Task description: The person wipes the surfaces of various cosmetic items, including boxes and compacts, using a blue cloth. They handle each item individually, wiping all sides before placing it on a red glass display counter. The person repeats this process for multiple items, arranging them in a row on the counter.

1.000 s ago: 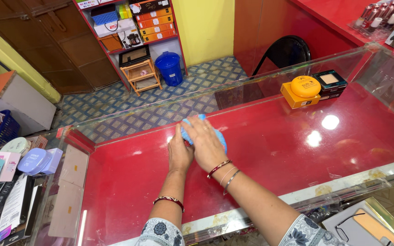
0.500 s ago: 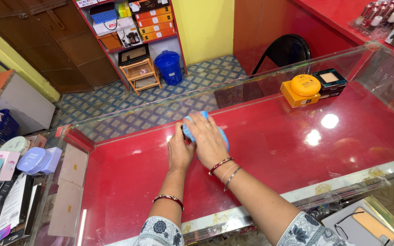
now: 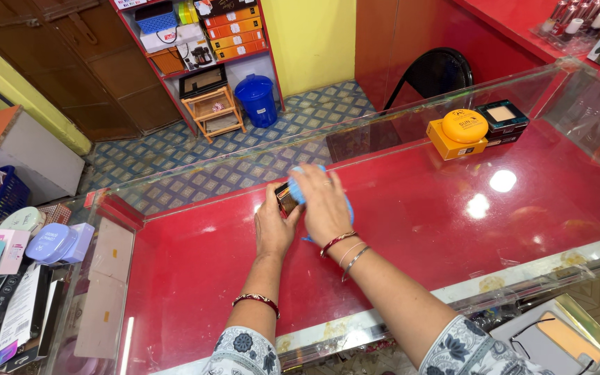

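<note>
Newly lifted small dark box [image 3: 286, 198] in left hand [image 3: 273, 226], soft blue cloth [image 3: 345, 205] under right hand [image 3: 324, 201]

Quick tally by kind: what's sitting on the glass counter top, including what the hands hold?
Round orange compact: 1
Orange box under it: 1
Open dark compact: 1
Small dark item held in left hand: 1
Blue cloth under right hand: 1
Total: 5

Probably cosmetics shop: glass counter [image 3: 397, 229], stocked shelves [image 3: 196, 35]
</note>
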